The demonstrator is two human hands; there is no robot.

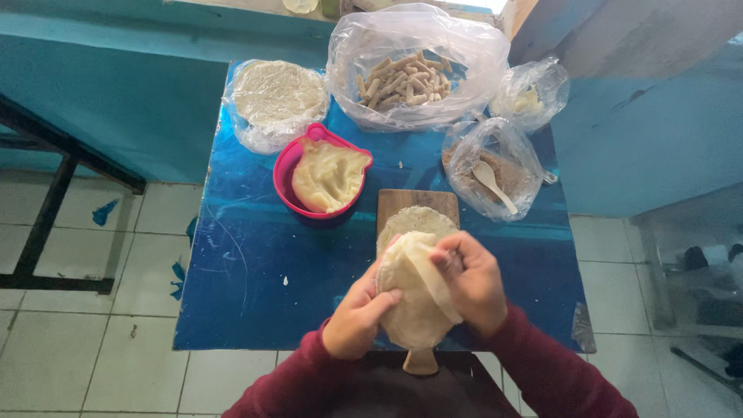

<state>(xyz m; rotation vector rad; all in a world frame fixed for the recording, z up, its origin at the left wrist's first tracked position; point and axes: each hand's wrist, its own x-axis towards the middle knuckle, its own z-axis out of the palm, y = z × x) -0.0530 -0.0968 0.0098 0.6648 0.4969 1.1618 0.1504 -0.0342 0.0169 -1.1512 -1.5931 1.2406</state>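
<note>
A thin round dough wrapper (414,298) is held up over a wooden paddle board (396,203). My left hand (357,313) grips its left edge with the thumb on top. My right hand (472,282) pinches the upper right edge, which is folded over in a strip. Another flat wrapper (418,219) lies on the board beneath them. The board's handle (420,361) sticks out below the wrapper, near my dark red sleeves.
On the small blue table (248,263) stand a pink bowl of pale paste (325,176), a bagged stack of wrappers (277,94), a bag of rolled sticks (406,77), a bag of brown filling with a white spoon (495,182) and a small bag (532,97). Tiled floor surrounds it.
</note>
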